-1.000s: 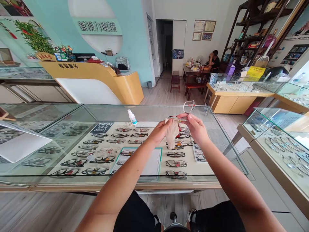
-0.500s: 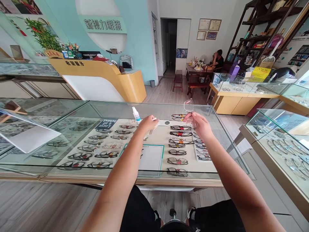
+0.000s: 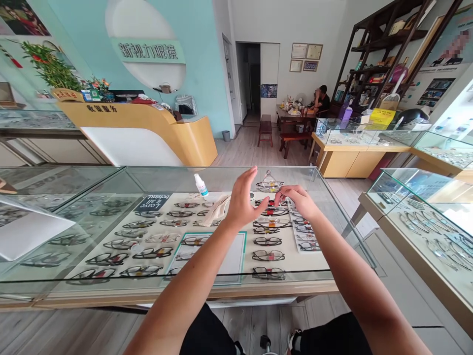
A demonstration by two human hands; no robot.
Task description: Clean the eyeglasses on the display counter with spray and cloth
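Note:
My left hand [image 3: 244, 199] is raised over the glass display counter [image 3: 148, 282], its fingers stretched and thumb apart, holding nothing. Just left of it a pale cleaning cloth [image 3: 217, 211] lies crumpled on the glass top. My right hand [image 3: 297, 199] has its fingers bent together, closed at the thin-framed eyeglasses [image 3: 268, 176]; a clear lens shows beyond the fingertips, while the exact grip is partly hidden. A white spray bottle [image 3: 201, 185] with a blue-and-white label stands beyond the cloth.
Rows of eyeglass frames [image 3: 268, 255] lie inside the counter under the glass. A white tilted panel [image 3: 33, 229] stands at left. Another glass showcase [image 3: 424, 222] is at right. A person in black [image 3: 323, 101] sits at a far table. Wooden benches [image 3: 265, 129] stand nearby.
My left hand has let go of the cloth, opened and moved right. My right hand has come lower and slightly left with the eyeglasses. The view has shifted a little right.

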